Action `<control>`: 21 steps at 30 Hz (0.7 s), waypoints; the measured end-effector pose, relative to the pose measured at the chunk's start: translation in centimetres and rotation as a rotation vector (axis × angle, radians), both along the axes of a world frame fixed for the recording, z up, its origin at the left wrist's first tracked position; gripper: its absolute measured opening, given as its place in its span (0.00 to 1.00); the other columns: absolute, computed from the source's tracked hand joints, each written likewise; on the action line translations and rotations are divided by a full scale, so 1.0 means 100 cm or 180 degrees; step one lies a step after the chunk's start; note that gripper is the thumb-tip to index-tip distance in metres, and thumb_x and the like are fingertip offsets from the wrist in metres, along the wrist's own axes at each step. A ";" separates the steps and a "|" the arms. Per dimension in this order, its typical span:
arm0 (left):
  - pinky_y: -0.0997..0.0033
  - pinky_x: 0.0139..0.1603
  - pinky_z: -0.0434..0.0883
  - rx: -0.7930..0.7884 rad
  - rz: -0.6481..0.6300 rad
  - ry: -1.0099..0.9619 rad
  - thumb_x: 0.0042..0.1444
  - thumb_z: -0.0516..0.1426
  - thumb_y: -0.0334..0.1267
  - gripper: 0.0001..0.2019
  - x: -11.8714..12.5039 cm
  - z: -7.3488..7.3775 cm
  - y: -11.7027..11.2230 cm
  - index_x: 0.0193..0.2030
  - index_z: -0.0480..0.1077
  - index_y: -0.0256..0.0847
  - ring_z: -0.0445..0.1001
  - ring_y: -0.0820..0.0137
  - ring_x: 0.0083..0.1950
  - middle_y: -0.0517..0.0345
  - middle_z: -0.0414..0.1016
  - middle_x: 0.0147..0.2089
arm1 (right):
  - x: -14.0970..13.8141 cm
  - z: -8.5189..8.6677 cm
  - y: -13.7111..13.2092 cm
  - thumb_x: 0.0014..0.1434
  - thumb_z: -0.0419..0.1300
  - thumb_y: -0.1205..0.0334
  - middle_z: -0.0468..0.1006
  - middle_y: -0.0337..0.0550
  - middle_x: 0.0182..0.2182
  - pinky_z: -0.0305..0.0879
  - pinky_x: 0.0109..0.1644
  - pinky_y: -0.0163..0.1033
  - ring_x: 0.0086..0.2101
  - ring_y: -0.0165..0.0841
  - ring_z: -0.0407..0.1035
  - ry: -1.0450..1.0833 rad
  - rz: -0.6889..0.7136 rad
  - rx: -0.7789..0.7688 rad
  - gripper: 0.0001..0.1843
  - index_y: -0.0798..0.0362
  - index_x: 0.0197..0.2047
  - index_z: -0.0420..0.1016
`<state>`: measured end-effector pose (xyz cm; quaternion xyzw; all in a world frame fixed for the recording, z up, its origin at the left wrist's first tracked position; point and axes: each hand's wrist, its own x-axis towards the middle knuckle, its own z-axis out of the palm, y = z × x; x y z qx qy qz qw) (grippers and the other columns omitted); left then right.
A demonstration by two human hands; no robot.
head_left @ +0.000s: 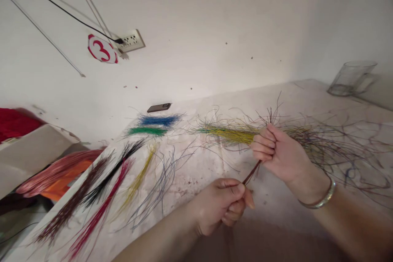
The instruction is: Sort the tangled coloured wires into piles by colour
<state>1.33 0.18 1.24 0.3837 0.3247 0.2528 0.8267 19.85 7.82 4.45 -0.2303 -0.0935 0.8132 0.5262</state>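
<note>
My right hand (276, 151) is closed in a fist around a mixed bundle of thin coloured strands (310, 139) that fans out over the table. My left hand (224, 204) pinches the lower end of a dark red strand (252, 172) that runs up into the right fist. Yellow strands (230, 134) stick out to the left of the right hand. A metal bangle (322, 198) sits on my right wrist.
Sorted strand piles lie on the white table (196, 176): blue (159, 120), green (146, 131), black (113, 174), red (101, 208), brown (73, 202), yellow (139, 176). A phone (159, 107) lies by the wall. A clear jug (351, 78) stands far right. A cardboard box (30, 151) sits left.
</note>
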 end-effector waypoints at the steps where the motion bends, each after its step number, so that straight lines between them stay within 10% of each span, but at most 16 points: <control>1: 0.75 0.18 0.38 -0.0007 0.0001 0.0022 0.60 0.54 0.48 0.16 0.000 0.000 0.000 0.31 0.67 0.35 0.39 0.80 0.17 0.72 0.45 0.16 | 0.002 0.000 0.001 0.64 0.50 0.57 0.43 0.29 0.16 0.40 0.15 0.29 0.15 0.23 0.41 0.0001 -0.0026 -0.0004 0.23 0.51 0.20 0.46; 21: 0.74 0.18 0.39 0.0014 -0.0037 0.0373 0.56 0.55 0.49 0.17 -0.001 -0.004 0.003 0.30 0.71 0.34 0.41 0.80 0.16 0.70 0.50 0.15 | 0.035 -0.004 0.023 0.61 0.53 0.63 0.47 0.31 0.14 0.41 0.15 0.32 0.15 0.23 0.43 -0.0417 -0.0628 0.0417 0.22 0.51 0.18 0.49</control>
